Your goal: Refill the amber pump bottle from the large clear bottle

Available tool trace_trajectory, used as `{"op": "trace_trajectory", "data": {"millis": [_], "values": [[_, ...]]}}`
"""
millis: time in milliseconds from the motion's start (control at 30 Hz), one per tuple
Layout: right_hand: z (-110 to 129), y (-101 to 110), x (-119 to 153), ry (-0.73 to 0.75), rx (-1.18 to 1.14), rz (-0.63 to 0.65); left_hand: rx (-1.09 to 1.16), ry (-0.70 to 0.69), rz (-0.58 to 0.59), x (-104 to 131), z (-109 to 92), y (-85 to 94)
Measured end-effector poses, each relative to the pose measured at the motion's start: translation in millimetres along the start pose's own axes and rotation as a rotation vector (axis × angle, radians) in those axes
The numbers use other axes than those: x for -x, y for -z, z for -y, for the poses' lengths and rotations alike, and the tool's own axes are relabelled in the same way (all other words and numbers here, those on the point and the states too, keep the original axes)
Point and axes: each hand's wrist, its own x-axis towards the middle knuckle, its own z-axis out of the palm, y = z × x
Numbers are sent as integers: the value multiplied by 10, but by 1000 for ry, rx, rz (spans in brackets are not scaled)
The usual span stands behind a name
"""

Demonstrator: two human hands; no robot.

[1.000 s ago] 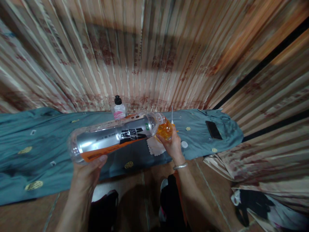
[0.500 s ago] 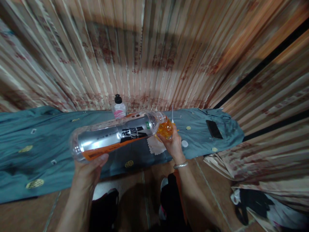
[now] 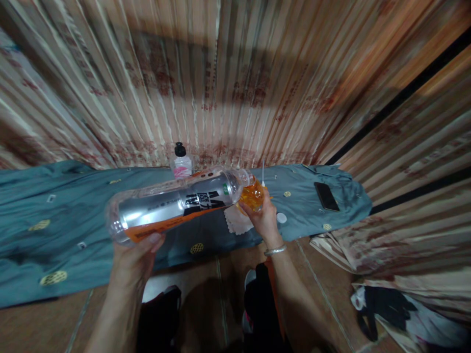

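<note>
A large clear bottle (image 3: 176, 203) with a silver, black and orange label lies tilted across the view, its neck at the right. My left hand (image 3: 138, 252) grips it near its base, thumb on the orange part. My right hand (image 3: 263, 215), with a silver bangle at the wrist, is closed around a small amber transparent container (image 3: 253, 195). The bottle's mouth meets this container's upper left side. A pale scalloped cloth (image 3: 237, 221) lies below them, beside a round white disc (image 3: 281, 217). Whether liquid is flowing cannot be made out.
A clear bottle with a black cap (image 3: 182, 164) stands at the back of the teal cloth-covered surface (image 3: 73, 211). A dark phone (image 3: 326, 196) lies at the right. Pleated curtains (image 3: 221, 88) hang behind. A bag (image 3: 393, 314) sits on the lower right floor.
</note>
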Motion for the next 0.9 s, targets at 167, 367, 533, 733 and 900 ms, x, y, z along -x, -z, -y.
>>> {"op": "trace_trajectory", "data": {"millis": [167, 367, 533, 733, 900], "values": [[-28, -9, 1, -15, 13, 8, 15, 35, -52, 45, 14, -33], [-19, -7, -4, -7, 0, 3, 22, 19, -42, 59, 22, -37], [-1, 0, -2, -30, -5, 8, 16, 18, -7, 8, 19, 23], [-10, 13, 1, -5, -9, 11, -6, 42, -26, -12, 4, 50], [-31, 14, -6, -7, 4, 22, 28, 27, -64, 40, 11, -29]]}}
